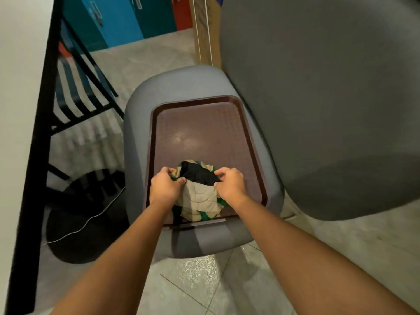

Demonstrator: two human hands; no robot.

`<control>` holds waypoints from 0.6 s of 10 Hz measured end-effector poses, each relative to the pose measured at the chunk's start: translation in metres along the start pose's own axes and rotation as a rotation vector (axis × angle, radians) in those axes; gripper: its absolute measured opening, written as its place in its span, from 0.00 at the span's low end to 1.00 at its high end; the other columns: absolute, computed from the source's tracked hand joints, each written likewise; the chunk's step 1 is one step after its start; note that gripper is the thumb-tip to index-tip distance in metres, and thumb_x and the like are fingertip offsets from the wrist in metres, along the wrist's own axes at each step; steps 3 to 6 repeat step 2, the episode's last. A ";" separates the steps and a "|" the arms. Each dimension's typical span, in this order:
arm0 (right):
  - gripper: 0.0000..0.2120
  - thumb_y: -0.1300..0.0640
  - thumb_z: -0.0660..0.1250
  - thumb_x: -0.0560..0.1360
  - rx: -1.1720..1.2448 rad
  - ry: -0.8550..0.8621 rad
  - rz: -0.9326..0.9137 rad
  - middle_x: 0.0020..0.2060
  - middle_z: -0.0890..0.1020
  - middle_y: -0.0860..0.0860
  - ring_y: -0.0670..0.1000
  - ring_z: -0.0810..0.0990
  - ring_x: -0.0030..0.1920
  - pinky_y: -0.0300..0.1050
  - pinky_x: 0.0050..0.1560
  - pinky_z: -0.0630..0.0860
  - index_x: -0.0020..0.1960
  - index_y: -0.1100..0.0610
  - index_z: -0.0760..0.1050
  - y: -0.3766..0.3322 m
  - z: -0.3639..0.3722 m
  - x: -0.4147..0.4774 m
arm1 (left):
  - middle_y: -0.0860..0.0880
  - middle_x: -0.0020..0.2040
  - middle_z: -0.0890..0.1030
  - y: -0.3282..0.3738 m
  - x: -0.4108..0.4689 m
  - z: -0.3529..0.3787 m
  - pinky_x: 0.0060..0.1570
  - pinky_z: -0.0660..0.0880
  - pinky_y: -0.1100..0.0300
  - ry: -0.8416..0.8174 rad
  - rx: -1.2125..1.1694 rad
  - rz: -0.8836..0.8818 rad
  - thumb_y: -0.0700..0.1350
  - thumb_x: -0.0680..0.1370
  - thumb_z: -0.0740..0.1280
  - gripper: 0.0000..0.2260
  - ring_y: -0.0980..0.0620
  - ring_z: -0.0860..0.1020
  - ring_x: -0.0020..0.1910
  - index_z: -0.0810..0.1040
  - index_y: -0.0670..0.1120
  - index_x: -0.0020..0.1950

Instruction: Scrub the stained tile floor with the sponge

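Observation:
A beige quilted pouch (200, 198) with green trim and a dark opening lies at the near end of a brown tray (204, 123). The tray sits on a grey padded stool (141, 105). My left hand (164, 185) pinches the pouch's left rim. My right hand (229, 184) pinches its right rim, and the mouth of the pouch is spread between them. No sponge shows. The tile floor (200, 280) below the stool carries a pale speckled patch (197, 267).
A large grey chair back (329, 98) fills the right side. At the left stand a white table edge (18, 110) with a black frame, a black round base (84, 223) and a thin white cable (91, 218). Blue cabinets (113, 19) stand at the back.

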State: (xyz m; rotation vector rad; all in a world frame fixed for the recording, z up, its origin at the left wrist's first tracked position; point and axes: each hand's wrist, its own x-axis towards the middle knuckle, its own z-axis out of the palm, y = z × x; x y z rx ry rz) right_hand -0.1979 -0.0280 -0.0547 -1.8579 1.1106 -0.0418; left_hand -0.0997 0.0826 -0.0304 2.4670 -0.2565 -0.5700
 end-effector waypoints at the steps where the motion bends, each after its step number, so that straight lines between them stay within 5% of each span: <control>1: 0.16 0.66 0.65 0.75 -0.021 0.004 -0.030 0.58 0.73 0.56 0.54 0.74 0.57 0.38 0.55 0.69 0.62 0.59 0.74 0.008 -0.003 -0.005 | 0.45 0.61 0.76 -0.004 0.004 0.000 0.47 0.71 0.55 -0.035 0.190 0.041 0.48 0.78 0.67 0.17 0.45 0.75 0.57 0.72 0.45 0.64; 2: 0.16 0.62 0.66 0.76 -0.011 0.028 -0.054 0.56 0.73 0.56 0.54 0.75 0.55 0.43 0.55 0.71 0.63 0.58 0.74 0.014 -0.018 -0.026 | 0.45 0.66 0.71 0.001 -0.007 -0.006 0.57 0.71 0.51 -0.012 0.343 0.144 0.51 0.78 0.65 0.21 0.45 0.72 0.63 0.68 0.47 0.69; 6: 0.16 0.62 0.66 0.76 -0.011 0.028 -0.054 0.56 0.73 0.56 0.54 0.75 0.55 0.43 0.55 0.71 0.63 0.58 0.74 0.014 -0.018 -0.026 | 0.45 0.66 0.71 0.001 -0.007 -0.006 0.57 0.71 0.51 -0.012 0.343 0.144 0.51 0.78 0.65 0.21 0.45 0.72 0.63 0.68 0.47 0.69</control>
